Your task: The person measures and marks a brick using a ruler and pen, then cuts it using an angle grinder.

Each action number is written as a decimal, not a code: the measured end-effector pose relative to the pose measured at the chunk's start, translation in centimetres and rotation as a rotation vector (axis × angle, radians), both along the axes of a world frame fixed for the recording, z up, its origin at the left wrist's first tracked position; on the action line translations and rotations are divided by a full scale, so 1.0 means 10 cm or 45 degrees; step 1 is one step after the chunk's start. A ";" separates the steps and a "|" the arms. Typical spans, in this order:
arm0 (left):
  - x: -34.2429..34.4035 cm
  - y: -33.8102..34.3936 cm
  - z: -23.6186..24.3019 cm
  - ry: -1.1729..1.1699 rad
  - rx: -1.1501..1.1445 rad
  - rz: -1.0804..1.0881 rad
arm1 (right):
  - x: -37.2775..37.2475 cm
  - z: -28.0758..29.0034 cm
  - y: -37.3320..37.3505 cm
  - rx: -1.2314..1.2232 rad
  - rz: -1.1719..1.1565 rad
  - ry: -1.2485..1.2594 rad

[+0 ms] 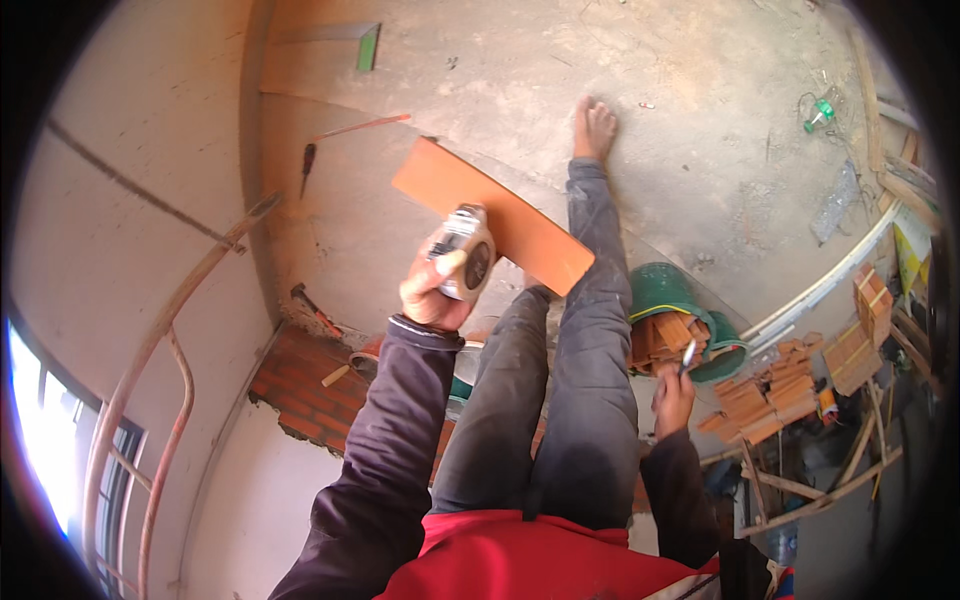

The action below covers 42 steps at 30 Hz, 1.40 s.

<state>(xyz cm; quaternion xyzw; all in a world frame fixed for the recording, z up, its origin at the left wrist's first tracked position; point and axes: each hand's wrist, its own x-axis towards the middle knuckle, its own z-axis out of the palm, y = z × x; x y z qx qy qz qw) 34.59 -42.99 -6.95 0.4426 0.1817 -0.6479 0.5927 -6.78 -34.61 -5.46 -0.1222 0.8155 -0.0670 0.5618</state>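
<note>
My left hand [432, 292] grips a tape measure [462, 254] with a pale case, held against a flat, rectangular orange tile [510, 220] above my legs. Whether my fingers also grasp the tile is hidden. My right hand [672, 400], lower at the right, is closed round a slim tool [688, 358] with a pale end, too small to name. It is in front of a tilted green bucket [662, 285] full of broken orange tile pieces [655, 340].
Stacked tiles [775, 400] and timber [800, 487] lie at the right, a bottle [822, 110] higher up. A screwdriver [308, 165] and hammer [310, 305] lie at left. A bent metal frame [150, 330] stands by the window [40, 420]. My bare foot [595, 130] rests on the dusty floor [500, 70].
</note>
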 end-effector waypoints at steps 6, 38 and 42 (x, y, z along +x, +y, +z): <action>0.27 -0.72 -0.44 0.178 -0.067 0.299 | 1.03 -0.25 -1.90 -0.197 0.222 -0.287; 2.52 -3.22 -3.18 -0.107 -0.241 -0.270 | 4.85 -3.52 -6.44 -0.465 1.312 -0.608; 2.57 -3.08 -3.30 -0.320 -0.243 -0.442 | 5.05 -3.79 -6.72 -0.522 1.475 -0.639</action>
